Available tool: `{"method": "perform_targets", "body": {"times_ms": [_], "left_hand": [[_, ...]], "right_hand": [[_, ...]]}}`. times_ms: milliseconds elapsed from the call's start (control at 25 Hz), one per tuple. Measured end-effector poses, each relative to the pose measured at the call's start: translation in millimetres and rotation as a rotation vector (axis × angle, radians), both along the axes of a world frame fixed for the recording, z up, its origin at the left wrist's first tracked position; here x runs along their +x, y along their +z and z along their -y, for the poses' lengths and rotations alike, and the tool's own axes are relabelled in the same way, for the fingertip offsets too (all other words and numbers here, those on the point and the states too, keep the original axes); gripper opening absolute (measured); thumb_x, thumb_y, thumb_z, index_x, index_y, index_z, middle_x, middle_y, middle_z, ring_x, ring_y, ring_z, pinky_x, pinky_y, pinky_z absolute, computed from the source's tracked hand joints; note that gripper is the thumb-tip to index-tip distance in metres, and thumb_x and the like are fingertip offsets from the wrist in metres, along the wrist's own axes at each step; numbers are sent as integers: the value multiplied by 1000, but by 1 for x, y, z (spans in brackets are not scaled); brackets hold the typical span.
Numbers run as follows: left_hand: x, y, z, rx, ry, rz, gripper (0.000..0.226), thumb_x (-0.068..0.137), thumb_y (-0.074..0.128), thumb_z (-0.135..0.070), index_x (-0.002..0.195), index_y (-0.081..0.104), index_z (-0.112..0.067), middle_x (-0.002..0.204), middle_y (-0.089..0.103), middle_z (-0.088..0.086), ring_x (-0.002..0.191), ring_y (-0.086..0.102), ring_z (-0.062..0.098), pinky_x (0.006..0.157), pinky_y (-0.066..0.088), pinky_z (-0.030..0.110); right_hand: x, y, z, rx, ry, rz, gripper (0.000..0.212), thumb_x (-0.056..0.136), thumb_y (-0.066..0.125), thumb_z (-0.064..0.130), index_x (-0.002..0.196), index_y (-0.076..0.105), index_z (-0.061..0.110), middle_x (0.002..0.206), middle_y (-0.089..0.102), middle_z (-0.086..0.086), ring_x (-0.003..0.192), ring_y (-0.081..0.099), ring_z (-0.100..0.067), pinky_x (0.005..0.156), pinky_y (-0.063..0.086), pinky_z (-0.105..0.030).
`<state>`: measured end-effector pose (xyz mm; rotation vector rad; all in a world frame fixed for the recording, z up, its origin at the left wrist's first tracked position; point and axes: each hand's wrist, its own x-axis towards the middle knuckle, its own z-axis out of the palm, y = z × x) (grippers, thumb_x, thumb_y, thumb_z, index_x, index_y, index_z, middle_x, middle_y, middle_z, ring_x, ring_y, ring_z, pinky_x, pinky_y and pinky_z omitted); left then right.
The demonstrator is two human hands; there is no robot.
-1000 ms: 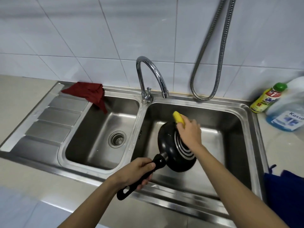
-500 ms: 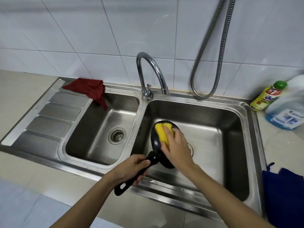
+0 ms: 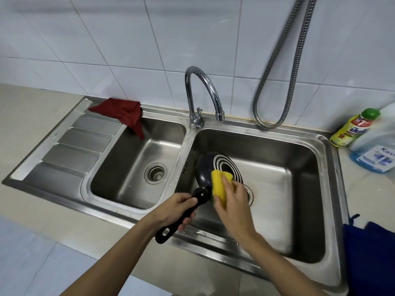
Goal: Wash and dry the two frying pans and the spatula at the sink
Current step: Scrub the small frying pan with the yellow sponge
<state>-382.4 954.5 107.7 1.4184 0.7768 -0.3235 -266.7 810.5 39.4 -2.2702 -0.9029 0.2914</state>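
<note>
Item: frying pan [image 3: 215, 174], black, held tilted over right sink basin [image 3: 299, 159].
Change: half second back, sponge covered pan's inner face; pan now rolled, ringed underside facing up. One second back, underside likewise shown; pan flipped to and fro.
Reading: scrub stage, both faces covered; rinse and drying likely pending. Second pan, spatula not in view.
Left hand [image 3: 175, 210]: clenched round pan handle [image 3: 181, 216].
Right hand [image 3: 233, 201]: pressing yellow sponge [image 3: 221, 184] on underside near handle joint.
Tap [image 3: 203, 92]: no water visible.
</note>
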Motion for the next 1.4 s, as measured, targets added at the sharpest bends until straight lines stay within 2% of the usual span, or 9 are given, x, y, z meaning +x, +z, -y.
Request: {"method": "perform_targets", "body": {"times_ms": [160, 440, 640, 760, 840, 920, 1000, 1200, 1400], "left_hand": [[-7, 2, 2, 103, -146, -57, 24, 102, 44, -21, 80, 45, -11, 63, 50, 4, 41, 43, 12, 35, 37, 21], [-5, 12, -5, 16, 0, 58, 19, 103, 42, -17, 90, 48, -4, 60, 51, 3, 39, 44, 10, 33, 35, 19], [3, 7, -5, 41, 11, 34, 17, 103, 42, -18, 93, 47, -4, 62, 50, 3, 40, 44, 11, 33, 36, 21], [6, 6, -2, 42, -8, 4, 20, 102, 43, -18, 87, 45, -6, 63, 49, 4, 41, 44, 11, 34, 37, 21], [1, 9, -1, 92, -89, -26, 22, 102, 43, -20, 83, 45, -9, 63, 49, 4, 42, 43, 12, 35, 37, 21], [-6, 13, 2, 146, -178, -54, 23, 102, 44, -22, 82, 45, -11, 62, 49, 3, 42, 43, 12, 36, 38, 22], [-11, 19, 3, 187, -234, -50, 24, 101, 44, -22, 81, 46, -10, 61, 50, 2, 38, 43, 11, 37, 38, 23], [-20, 27, 5, 245, -234, 37, 24, 101, 45, -20, 79, 43, -11, 58, 49, -2, 35, 41, 9, 37, 36, 23], [-10, 16, 7, 190, -157, 41, 23, 101, 44, -23, 80, 43, -15, 64, 49, 3, 42, 41, 11, 38, 37, 24]], "right_hand": [[33, 2, -30, 31, -4, 246, 59, 83, 55, 34, 140, 45, 20, 122, 50, -16, 105, 51, -33, 89, 48, -40], [99, -39, -21, -134, -361, -450, 49, 92, 45, 41, 136, 45, 20, 120, 52, -21, 109, 52, -39, 97, 42, -41], [10, -43, -8, 262, -499, -631, 51, 94, 50, 31, 142, 38, 19, 132, 46, -8, 114, 49, -22, 104, 40, -38], [-18, -13, -7, 254, -262, -256, 58, 93, 54, 34, 146, 33, 26, 129, 36, -1, 114, 39, -12, 99, 35, -26], [0, -2, -16, 195, -53, 140, 57, 88, 52, 36, 142, 41, 26, 130, 42, -6, 114, 40, -16, 96, 36, -29], [34, 7, -35, 149, 4, 266, 57, 83, 49, 39, 138, 49, 25, 125, 50, -10, 110, 44, -24, 94, 37, -35], [72, 6, -53, 37, -51, 165, 55, 83, 48, 41, 136, 51, 27, 119, 55, -13, 106, 49, -32, 92, 40, -39], [114, -11, -30, -8, -400, -521, 53, 89, 36, 62, 118, 58, 24, 110, 64, -10, 102, 58, -33, 91, 47, -41], [45, -14, -1, 172, -457, -591, 53, 84, 50, 50, 130, 50, 25, 119, 60, -11, 105, 57, -28, 96, 48, -45]]}}
